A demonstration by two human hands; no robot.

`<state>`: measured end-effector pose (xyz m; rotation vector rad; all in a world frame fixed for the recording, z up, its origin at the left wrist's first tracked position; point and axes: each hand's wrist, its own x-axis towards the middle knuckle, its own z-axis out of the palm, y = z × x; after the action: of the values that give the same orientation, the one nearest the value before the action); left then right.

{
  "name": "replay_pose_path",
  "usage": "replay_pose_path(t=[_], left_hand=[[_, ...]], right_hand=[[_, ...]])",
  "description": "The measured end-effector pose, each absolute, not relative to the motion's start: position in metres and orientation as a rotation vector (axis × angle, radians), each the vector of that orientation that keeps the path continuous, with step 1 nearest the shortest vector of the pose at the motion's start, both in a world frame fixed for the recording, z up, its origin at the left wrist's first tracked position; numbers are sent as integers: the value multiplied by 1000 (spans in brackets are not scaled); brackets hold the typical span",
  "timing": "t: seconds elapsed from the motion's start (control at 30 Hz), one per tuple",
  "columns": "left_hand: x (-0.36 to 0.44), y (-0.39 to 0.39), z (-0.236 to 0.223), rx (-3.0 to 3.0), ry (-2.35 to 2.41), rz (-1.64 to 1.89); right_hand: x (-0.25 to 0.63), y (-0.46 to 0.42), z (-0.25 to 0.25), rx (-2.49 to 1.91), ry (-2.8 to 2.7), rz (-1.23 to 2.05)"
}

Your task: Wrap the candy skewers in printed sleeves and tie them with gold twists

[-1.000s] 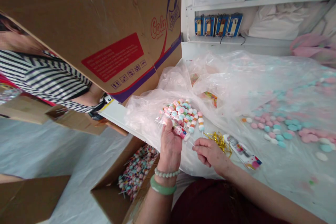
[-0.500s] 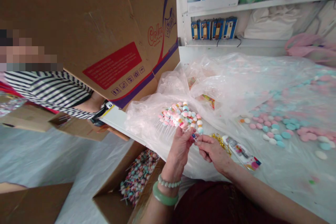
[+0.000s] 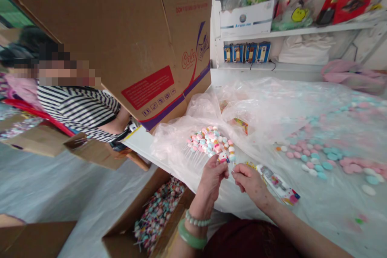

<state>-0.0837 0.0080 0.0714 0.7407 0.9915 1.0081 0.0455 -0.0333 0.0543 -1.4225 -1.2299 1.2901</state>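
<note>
My left hand [image 3: 212, 179] is closed on a small printed candy wrapper [image 3: 223, 157], white with pink and blue, pinched between thumb and fingers. Just to its right, my right hand [image 3: 249, 183] has its thumb and forefinger pressed together. Something thin and pale shows at those fingertips, too small to make out. Beyond both hands lies a bunch of marshmallow skewers [image 3: 208, 139] in pink, white and blue, their white sticks pointing left. Gold twist ties [image 3: 251, 165] lie behind my right hand, partly hidden. Beside them is a flat printed packet [image 3: 279, 184].
Clear plastic sheeting [image 3: 263, 145] covers the table, with loose marshmallows [image 3: 320, 157] at right. A tall cardboard box [image 3: 145, 56] stands at back left. Below the edge, an open carton [image 3: 116, 236] holds many skewers. Shelves stand behind; a person in a striped top [image 3: 81, 109] sits left.
The view has tilted up, showing more shelf. My hands have drawn slightly apart, and more of the printed wrapper shows above my left fingers.
</note>
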Motion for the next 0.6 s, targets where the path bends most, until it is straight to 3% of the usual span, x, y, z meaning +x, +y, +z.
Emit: replay_pose_path(t=[0.23,0.6], left_hand=[[-73,-1,64,524,1000,986],[-76,-7,70,619,942,858]], right_hand=[[43,-38,51,-1543,-1346,1026],[43,-39,58,-1511,-1488,918]])
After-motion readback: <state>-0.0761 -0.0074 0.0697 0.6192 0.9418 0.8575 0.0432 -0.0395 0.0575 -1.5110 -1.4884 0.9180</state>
